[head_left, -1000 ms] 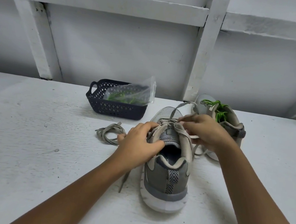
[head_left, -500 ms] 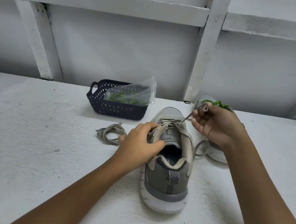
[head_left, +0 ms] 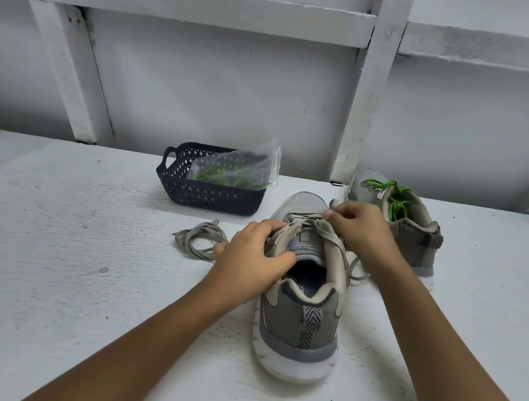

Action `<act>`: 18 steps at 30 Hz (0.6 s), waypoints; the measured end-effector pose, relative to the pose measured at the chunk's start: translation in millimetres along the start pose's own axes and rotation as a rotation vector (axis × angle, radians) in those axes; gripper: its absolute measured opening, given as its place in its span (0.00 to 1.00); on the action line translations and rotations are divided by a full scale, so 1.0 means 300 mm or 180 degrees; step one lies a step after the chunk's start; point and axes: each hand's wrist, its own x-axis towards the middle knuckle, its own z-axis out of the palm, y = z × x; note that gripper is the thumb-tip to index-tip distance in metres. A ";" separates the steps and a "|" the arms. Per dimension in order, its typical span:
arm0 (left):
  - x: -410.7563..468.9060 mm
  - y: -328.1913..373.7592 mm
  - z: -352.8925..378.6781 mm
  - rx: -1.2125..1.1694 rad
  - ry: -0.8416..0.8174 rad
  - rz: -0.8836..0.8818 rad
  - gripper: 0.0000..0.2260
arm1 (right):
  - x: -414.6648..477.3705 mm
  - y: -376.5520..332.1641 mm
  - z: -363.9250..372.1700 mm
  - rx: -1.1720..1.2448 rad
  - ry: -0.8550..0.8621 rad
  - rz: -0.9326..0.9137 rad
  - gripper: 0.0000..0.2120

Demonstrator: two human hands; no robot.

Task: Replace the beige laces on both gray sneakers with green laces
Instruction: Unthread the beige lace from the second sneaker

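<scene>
White table, framed white wall behind. Far gray sneaker, right: green lace fitted, done. Removed beige lace lies left. Near gray sneaker, centre: threaded beige lace part-undone. Left hand grips collar; right hand pinches lace. Spare green lace bagged in far basket.

- The near gray sneaker stands heel toward the person on the white table.
- The left hand grips its left eyelet edge.
- The right hand pinches the beige lace over the tongue.
- A loose beige lace lies coiled just left of the left hand.
- The far sneaker carries a green lace.
- A dark basket holds a plastic bag with green inside.
</scene>
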 end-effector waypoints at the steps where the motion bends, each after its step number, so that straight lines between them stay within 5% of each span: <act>1: 0.000 0.000 0.000 0.0000 -0.0006 0.0003 0.28 | 0.005 -0.003 -0.005 0.0486 0.0096 0.0126 0.10; 4: -0.001 0.002 0.000 -0.0008 -0.0021 0.0000 0.29 | 0.019 -0.017 -0.052 0.1636 0.0785 0.0174 0.06; 7: -0.003 0.003 -0.001 -0.0033 -0.0021 0.0005 0.28 | 0.021 -0.016 -0.087 0.1896 0.1332 0.0013 0.05; 13: 0.000 -0.001 0.001 -0.0055 0.0006 0.0003 0.28 | -0.022 -0.028 -0.034 0.0337 -0.0136 0.0397 0.15; 18: -0.001 -0.001 0.000 -0.0054 0.0006 0.0005 0.29 | -0.021 -0.012 -0.011 -0.0228 -0.0244 0.0042 0.14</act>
